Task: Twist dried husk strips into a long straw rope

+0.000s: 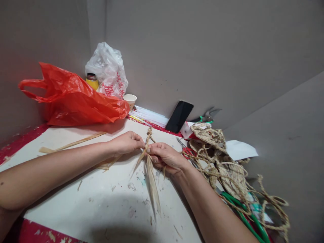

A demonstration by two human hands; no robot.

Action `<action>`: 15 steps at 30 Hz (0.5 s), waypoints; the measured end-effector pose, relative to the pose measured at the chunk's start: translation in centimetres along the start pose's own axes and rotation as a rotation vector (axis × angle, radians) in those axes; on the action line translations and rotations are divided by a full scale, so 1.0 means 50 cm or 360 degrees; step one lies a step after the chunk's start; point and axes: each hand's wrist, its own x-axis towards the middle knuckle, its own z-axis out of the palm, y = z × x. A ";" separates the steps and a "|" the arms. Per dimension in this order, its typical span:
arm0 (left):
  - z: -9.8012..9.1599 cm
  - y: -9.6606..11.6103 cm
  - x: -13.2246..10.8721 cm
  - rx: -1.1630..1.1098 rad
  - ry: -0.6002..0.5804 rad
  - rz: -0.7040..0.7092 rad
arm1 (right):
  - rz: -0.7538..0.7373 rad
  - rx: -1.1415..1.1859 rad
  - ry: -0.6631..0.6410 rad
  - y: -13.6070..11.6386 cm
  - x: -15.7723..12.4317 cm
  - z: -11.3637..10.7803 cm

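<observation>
Both hands meet at a braid of dry straw-coloured husk strips (pixel 153 184) over the white board. My left hand (pixel 129 141) pinches the braid from the left, thumb and forefinger pressed together. From the right, my right hand (pixel 164 156) grips it with curled fingers just below the knotted top. Loose strip ends hang down toward me, one wide and pale, another short and pointing lower left. More flat dry strips (pixel 83 141) lie on the board beyond and under my left forearm.
A red plastic bag (pixel 83 104), a yellow bottle (pixel 92 81), a clear bag (pixel 108 64) and a paper cup (pixel 130 100) stand at the back left. A phone (pixel 179 116) leans on the wall. Coiled straw rope (pixel 230 175), red-handled scissors (pixel 187 150) and pruning shears (pixel 209 116) lie right.
</observation>
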 end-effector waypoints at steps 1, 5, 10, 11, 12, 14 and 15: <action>0.000 -0.002 0.001 0.0013 0.0014 0.0012 | -0.0008 -0.0049 0.0015 0.000 -0.001 0.001; -0.003 -0.017 0.010 0.0106 0.0040 0.0066 | -0.0064 -0.0201 0.0070 0.000 -0.002 0.006; -0.008 -0.029 0.020 0.0190 0.0013 0.0088 | -0.0054 -0.0183 0.0087 0.000 0.000 0.003; -0.009 -0.030 0.021 0.0211 -0.0001 0.0105 | -0.0047 -0.0162 0.0086 0.001 0.001 0.002; -0.009 -0.031 0.021 0.0230 -0.0015 0.0131 | -0.0045 -0.0145 0.0083 0.001 0.001 0.000; -0.008 -0.031 0.020 0.0235 -0.0046 0.0168 | -0.0047 -0.0131 0.0077 0.002 0.002 -0.002; -0.007 -0.031 0.019 0.0213 -0.0066 0.0165 | -0.0047 -0.0133 0.0073 0.002 0.002 -0.002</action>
